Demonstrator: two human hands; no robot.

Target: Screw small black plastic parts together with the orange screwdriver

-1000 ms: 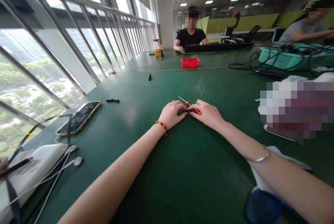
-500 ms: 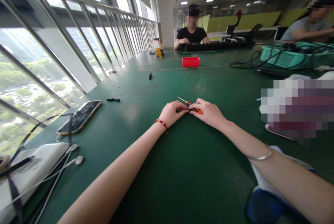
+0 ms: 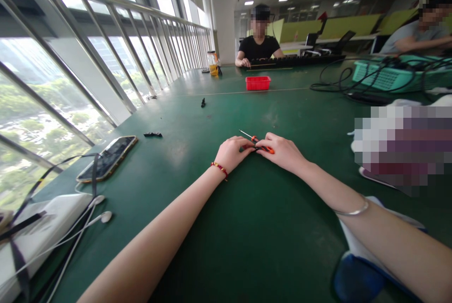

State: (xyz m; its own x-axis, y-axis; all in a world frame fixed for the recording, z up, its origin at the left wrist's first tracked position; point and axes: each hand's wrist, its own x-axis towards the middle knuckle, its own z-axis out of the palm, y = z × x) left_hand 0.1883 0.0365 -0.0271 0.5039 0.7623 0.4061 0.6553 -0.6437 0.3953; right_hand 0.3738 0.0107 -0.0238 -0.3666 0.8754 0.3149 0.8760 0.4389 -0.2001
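Note:
Both of my hands rest on the green table (image 3: 247,227), fingertips meeting at its middle. My left hand (image 3: 233,153) is curled, fingers pinched on a small black part (image 3: 254,149) that lies between the hands. My right hand (image 3: 282,153) is closed too, gripping the other end of that part. A small orange-handled screwdriver (image 3: 254,140) lies on the table just behind my fingers, its thin metal shaft pointing away to the left. Whether my right fingers touch its handle I cannot tell.
A phone (image 3: 108,158) lies at the left, white earphones (image 3: 100,217) and a white box nearer me. Small black parts (image 3: 153,134) (image 3: 203,102) are scattered beyond. A red bin (image 3: 258,83) stands farther back, a teal basket with cables (image 3: 381,79) at right. A person (image 3: 259,46) sits at the far end.
My hands have drawn slightly closer together over the small part; the view has shifted a little. Nothing else has moved.

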